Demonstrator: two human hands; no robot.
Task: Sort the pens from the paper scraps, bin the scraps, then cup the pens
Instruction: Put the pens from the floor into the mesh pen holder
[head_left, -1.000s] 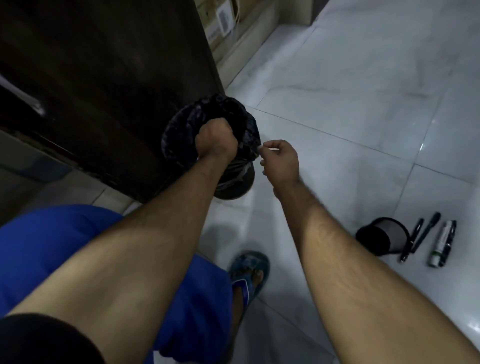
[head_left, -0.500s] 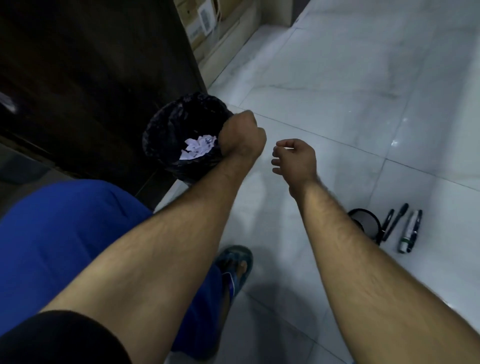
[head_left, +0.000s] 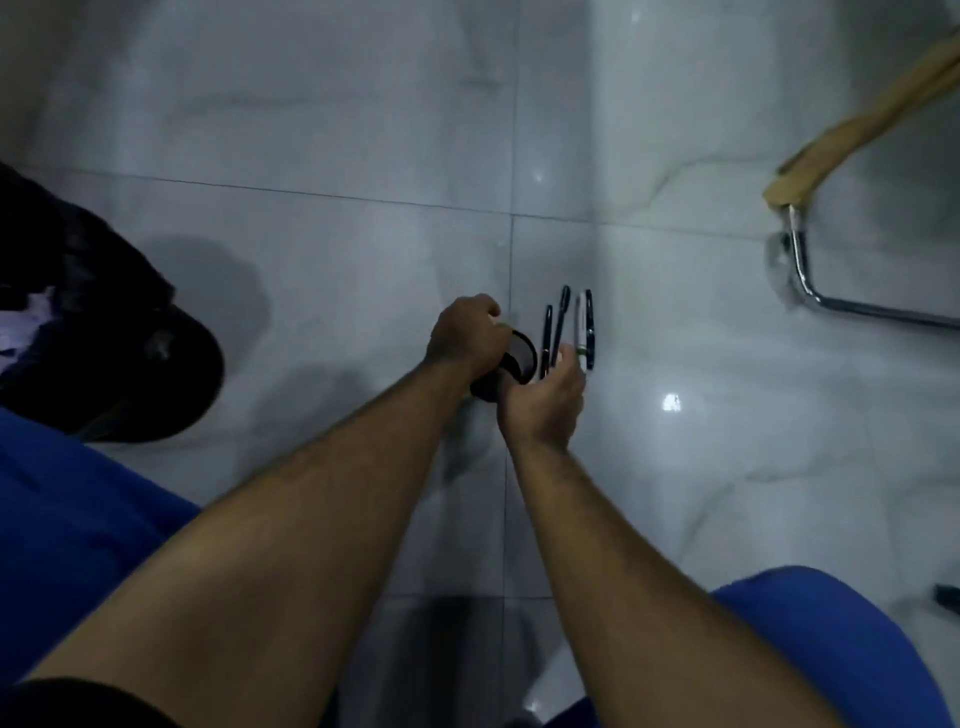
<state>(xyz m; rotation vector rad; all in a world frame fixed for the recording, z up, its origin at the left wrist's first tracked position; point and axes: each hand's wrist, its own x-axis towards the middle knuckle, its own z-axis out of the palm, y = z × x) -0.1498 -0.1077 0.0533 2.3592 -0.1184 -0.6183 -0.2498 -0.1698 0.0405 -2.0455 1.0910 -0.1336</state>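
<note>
A black mesh pen cup (head_left: 523, 354) lies on the white tiled floor at the centre. My left hand (head_left: 467, 338) is closed over its rim. Just right of the cup lie two thin black pens (head_left: 554, 327), then a white marker (head_left: 579, 325) and a black marker (head_left: 589, 322), all side by side. My right hand (head_left: 545, 402) hovers at the near ends of the pens, fingers spread and holding nothing. The black-lined bin (head_left: 130, 343) stands at the left edge, with white paper scraps (head_left: 23, 325) inside it.
A chrome chair leg (head_left: 802, 275) with a tan seat edge (head_left: 852, 130) stands at the right. My knees in blue shorts (head_left: 78, 519) fill the lower corners. Open floor tiles (head_left: 363, 130) stretch beyond the pens.
Both hands left the bin and swung right to the cup and pens. My left hand now grips the cup; the view turned so the bin sits at the left edge.
</note>
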